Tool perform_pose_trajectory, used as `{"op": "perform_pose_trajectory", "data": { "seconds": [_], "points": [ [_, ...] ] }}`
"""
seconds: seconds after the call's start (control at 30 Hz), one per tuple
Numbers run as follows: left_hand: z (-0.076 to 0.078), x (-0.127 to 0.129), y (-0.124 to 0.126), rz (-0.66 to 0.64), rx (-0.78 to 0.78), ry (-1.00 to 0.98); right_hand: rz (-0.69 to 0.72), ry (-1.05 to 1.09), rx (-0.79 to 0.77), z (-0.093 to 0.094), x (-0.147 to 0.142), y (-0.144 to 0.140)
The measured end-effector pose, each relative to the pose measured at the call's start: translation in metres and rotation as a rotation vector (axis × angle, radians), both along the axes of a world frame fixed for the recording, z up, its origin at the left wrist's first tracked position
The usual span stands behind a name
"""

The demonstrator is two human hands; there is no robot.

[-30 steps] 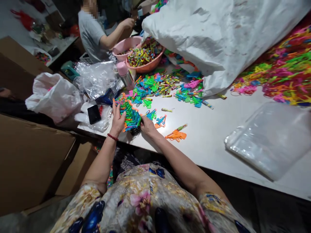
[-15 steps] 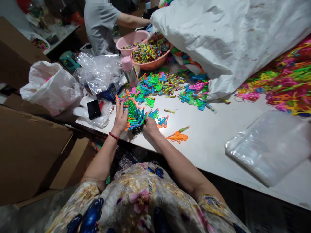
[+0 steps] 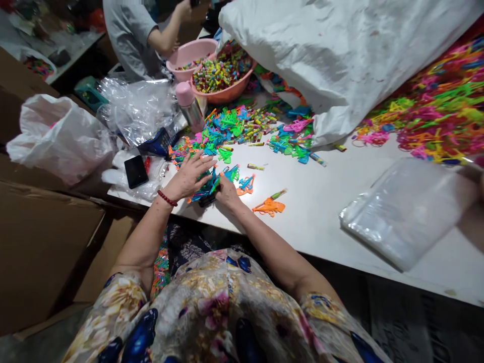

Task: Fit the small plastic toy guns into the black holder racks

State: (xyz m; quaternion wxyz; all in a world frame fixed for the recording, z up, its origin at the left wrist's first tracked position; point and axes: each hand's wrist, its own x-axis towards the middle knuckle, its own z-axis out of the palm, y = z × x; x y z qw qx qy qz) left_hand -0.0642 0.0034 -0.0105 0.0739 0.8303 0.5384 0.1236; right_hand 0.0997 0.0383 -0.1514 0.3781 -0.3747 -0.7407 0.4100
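Left hand (image 3: 189, 176) spread flat over the toy bundle (image 3: 206, 185) at the table (image 3: 321, 212) near edge — pinning it together; right hand (image 3: 227, 191) grips the bundle's end, squaring the stack.

Small bright plastic toy pieces (image 3: 206, 184), smooth and slightly glossy, lie on a smooth white table (image 3: 321, 212) with a dull sheen. A stack of clear, shiny plastic bags (image 3: 404, 212) sits beside a coarse, matt white woven sack (image 3: 340, 60). Brown cardboard boxes (image 3: 41, 242) look matt and papery.
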Motion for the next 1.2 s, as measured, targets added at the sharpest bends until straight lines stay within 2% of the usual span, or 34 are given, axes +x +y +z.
{"op": "perform_pose_trajectory", "data": {
  "seconds": [0.17, 0.27, 0.47, 0.67, 1.03, 1.2],
  "points": [
    [-0.001, -0.005, 0.004, -0.017, -0.022, -0.12, 0.065, 0.082, -0.172, 0.015, 0.003, 0.0],
    [-0.002, -0.005, 0.007, -0.026, -0.023, -0.151, 0.049, 0.073, -0.233, 0.02, 0.004, -0.001],
    [0.001, 0.0, 0.004, 0.005, -0.017, -0.138, 0.027, -0.086, -0.186, 0.022, 0.002, 0.0],
    [0.001, -0.001, 0.006, -0.037, -0.05, -0.102, 0.033, -0.311, -0.119, 0.023, -0.001, 0.007],
    [-0.001, 0.001, 0.003, -0.052, -0.058, -0.109, 0.094, -0.199, -0.058, 0.011, 0.0, 0.009],
    [-0.002, 0.001, 0.002, -0.035, -0.071, -0.094, 0.03, -0.119, -0.175, 0.008, -0.002, 0.006]
  ]
}}
